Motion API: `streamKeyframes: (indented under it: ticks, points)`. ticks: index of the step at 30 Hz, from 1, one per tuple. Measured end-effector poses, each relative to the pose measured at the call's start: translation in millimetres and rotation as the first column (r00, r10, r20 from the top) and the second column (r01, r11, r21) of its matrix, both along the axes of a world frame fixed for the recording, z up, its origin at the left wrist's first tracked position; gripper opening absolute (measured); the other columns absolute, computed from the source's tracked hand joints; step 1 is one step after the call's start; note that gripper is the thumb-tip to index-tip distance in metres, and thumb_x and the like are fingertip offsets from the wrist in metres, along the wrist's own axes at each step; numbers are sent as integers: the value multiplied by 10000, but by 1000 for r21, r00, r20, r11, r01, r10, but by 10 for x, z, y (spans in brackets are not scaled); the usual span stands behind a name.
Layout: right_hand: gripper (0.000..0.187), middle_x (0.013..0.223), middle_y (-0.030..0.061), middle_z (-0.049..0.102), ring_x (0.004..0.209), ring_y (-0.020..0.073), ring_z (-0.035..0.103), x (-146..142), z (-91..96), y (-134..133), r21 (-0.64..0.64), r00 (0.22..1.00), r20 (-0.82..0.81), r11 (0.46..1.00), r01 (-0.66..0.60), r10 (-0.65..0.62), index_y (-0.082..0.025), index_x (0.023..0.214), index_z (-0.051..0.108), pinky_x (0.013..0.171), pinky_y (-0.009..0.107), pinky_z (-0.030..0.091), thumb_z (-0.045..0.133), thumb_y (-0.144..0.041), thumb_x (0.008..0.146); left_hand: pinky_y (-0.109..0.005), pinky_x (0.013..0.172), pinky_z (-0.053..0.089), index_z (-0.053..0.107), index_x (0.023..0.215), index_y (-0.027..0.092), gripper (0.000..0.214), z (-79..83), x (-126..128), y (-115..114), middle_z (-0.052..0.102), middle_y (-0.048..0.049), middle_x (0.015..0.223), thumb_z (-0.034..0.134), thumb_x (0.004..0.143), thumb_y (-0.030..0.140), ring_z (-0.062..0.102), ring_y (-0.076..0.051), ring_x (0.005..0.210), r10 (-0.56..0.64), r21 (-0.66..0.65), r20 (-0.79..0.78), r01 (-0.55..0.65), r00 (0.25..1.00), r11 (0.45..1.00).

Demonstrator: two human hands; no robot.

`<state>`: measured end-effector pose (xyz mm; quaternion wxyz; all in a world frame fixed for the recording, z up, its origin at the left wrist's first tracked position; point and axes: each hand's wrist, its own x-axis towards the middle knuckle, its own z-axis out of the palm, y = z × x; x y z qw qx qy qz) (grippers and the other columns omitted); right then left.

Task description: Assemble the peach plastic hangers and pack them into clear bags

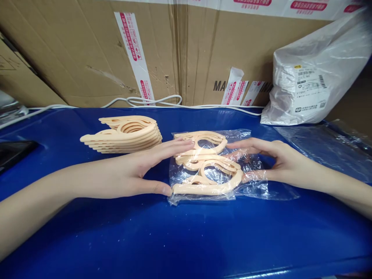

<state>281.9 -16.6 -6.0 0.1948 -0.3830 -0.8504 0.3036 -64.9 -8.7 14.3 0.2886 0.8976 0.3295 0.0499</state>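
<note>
A clear plastic bag [252,186] lies flat on the blue tabletop, with beige folding hangers [203,189] inside it, their curved arms and round openings showing through the film. My left hand [136,170] reaches over the bag's left side; its fingers lie straight on the film and the thumb touches the lower left corner of the hangers. At the opposite end, my right hand [276,162] rests its fingertips and thumb, spread apart, against the bag and the hangers' right ends. Behind my left hand stands a neat stack of similar beige hangers [128,135], outside the bag.
Tall cardboard boxes [87,50] line the back of the blue table [174,240]. A white cable [116,101] runs along their base. A white labelled parcel bag [308,77] stands back right, near empty clear bags [328,151]. A dark flat object [14,151] lies at left.
</note>
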Motion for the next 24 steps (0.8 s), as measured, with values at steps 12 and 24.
streamKeyframes:
  ticks: [12,24]
  points:
    - [381,1140,45,744,771,167,706,-95,2,-166,487,997,64,871,-65,39,-259,1230,635,633,262,543,698,-358,867,-275,506,386,669,723,265,225,98,134,-253,643,-10,672,690,707,488,568,-186,594,357,-50,-241,-379,902,924]
    - [342,896,52,758,693,165,678,-132,35,-221,658,969,246,728,-192,32,-184,1253,574,618,304,496,557,-373,969,-279,509,369,703,747,291,335,132,204,-284,660,-9,664,534,778,578,583,-191,594,343,-130,-283,-390,896,912]
